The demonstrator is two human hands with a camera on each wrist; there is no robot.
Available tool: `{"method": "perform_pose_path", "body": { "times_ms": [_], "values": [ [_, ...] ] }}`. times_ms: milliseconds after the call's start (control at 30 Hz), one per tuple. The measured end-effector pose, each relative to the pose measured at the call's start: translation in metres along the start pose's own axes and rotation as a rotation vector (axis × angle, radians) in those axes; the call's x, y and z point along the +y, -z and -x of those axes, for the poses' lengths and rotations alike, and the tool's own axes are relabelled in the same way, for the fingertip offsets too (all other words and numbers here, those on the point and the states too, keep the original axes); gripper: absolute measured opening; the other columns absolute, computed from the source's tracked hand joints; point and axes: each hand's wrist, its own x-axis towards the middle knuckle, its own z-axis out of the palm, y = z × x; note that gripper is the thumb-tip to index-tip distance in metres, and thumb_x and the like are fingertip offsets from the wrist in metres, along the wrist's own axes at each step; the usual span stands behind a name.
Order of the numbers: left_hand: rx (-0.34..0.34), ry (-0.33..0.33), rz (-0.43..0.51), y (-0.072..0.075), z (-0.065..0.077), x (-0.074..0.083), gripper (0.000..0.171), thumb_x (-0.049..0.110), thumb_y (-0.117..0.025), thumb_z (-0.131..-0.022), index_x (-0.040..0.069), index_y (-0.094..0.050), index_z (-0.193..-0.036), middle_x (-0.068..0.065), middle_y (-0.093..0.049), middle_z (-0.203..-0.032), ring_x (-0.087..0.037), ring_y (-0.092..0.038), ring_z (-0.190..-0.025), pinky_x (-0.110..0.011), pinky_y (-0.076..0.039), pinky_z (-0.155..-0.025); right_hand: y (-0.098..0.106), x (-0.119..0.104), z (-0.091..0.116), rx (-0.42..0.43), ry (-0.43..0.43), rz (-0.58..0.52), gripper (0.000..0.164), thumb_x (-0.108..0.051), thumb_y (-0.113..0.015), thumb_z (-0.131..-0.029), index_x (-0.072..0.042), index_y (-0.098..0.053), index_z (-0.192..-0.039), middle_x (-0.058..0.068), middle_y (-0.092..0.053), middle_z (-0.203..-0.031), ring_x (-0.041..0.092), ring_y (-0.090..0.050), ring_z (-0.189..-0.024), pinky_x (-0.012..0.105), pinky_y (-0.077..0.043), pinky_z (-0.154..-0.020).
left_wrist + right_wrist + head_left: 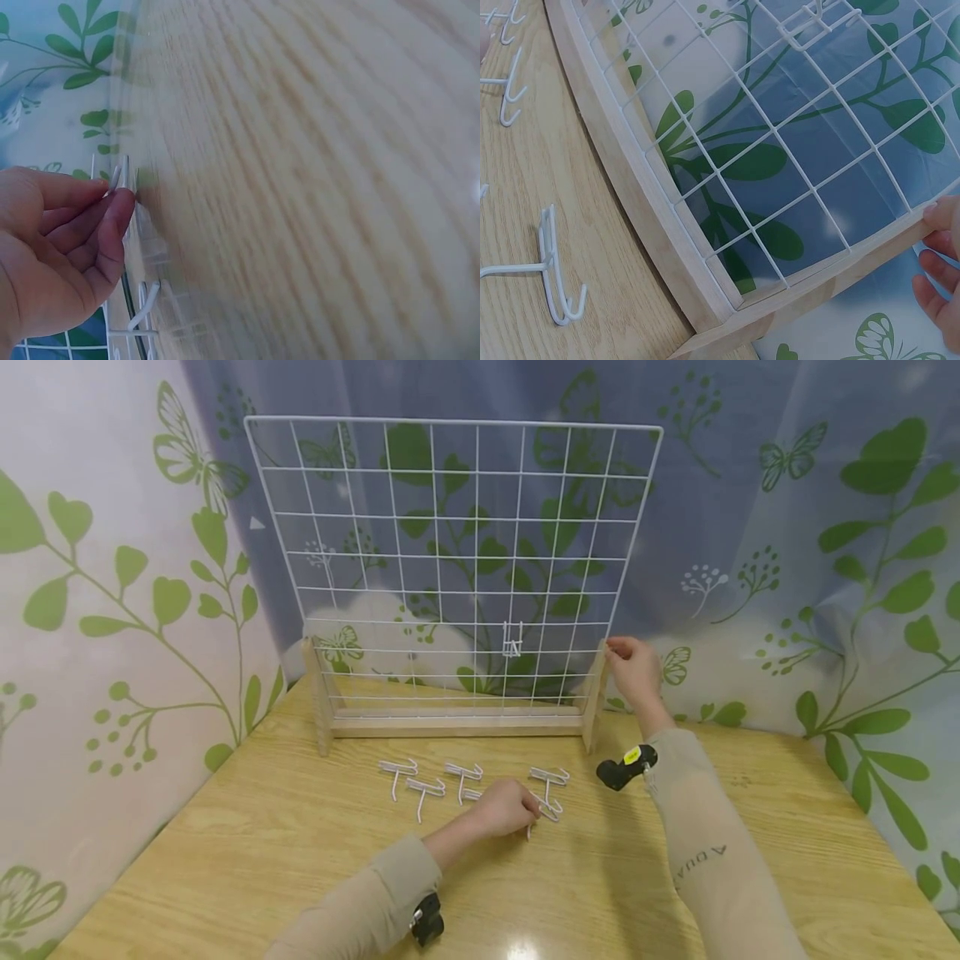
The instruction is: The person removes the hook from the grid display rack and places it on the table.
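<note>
A white wire grid panel (477,518) stands upright in a light wooden stand (457,727). One white wire hook (512,647) hangs on the grid, right of its middle. My right hand (636,670) holds the top of the stand's right post; in the right wrist view its thumb (939,214) lies on the wood, other fingers curled below. Over the table, my left hand (506,807) pinches a white hook between thumb and fingertips, its prongs (124,171) showing in the left wrist view. Another hook (551,808) lies just right of that hand, partly covered.
Several white hooks lie on the wooden table (225,843) before the stand, among them a left one (398,768), a middle one (463,772) and a right one (550,775). A leaf-patterned curtain (750,568) closes off the back and sides.
</note>
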Motion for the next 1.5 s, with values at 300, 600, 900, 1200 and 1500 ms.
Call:
{"method": "perform_pose_path", "body": {
  "times_ms": [300,600,900,1200,1500],
  "values": [
    [-0.013,0.011,0.092,0.001,0.001,-0.003,0.009,0.003,-0.065,-0.080,0.004,-0.074,-0.082,-0.001,-0.069,-0.078,-0.004,-0.054,-0.063,-0.017,-0.044,-0.058,0.000,0.000,-0.001,0.001,0.002,0.001,0.028,-0.011,-0.051,-0.094,0.000,-0.060,-0.118,0.021,-0.059,-0.107,0.033,-0.053,-0.097,0.042,-0.043,-0.078],
    [-0.050,0.030,0.276,0.003,-0.002,-0.011,0.008,0.006,-0.064,-0.082,0.006,-0.072,-0.083,0.003,-0.061,-0.061,-0.007,-0.054,-0.054,-0.019,-0.041,-0.049,0.000,0.001,0.000,-0.013,-0.007,0.007,0.029,-0.012,-0.050,-0.095,0.000,-0.059,-0.119,0.021,-0.058,-0.109,0.034,-0.053,-0.100,0.044,-0.043,-0.080],
    [0.009,0.069,0.393,0.008,-0.004,-0.005,0.010,0.002,-0.062,-0.084,-0.002,-0.068,-0.091,-0.008,-0.066,-0.075,-0.019,-0.062,-0.062,-0.019,-0.044,-0.051,0.000,0.001,0.001,-0.002,0.011,0.005,0.028,-0.010,-0.051,-0.094,0.002,-0.059,-0.118,0.023,-0.058,-0.107,0.035,-0.053,-0.099,0.045,-0.044,-0.080],
    [0.112,-0.026,0.425,0.029,-0.014,-0.008,0.019,0.016,-0.061,-0.089,0.001,-0.067,-0.098,-0.005,-0.068,-0.084,-0.013,-0.062,-0.068,-0.023,-0.048,-0.062,0.000,0.000,-0.001,0.004,0.012,0.000,0.027,-0.010,-0.051,-0.094,0.002,-0.060,-0.117,0.021,-0.058,-0.105,0.033,-0.053,-0.096,0.041,-0.043,-0.077],
    [0.169,0.030,0.423,0.058,-0.023,0.003,0.016,0.013,-0.061,-0.089,0.002,-0.067,-0.099,-0.005,-0.067,-0.084,-0.022,-0.063,-0.076,-0.024,-0.047,-0.060,0.002,-0.001,-0.002,-0.013,0.002,0.006,0.027,-0.008,-0.052,-0.093,0.002,-0.060,-0.116,0.021,-0.058,-0.103,0.033,-0.053,-0.095,0.040,-0.043,-0.077]
  ]
}}
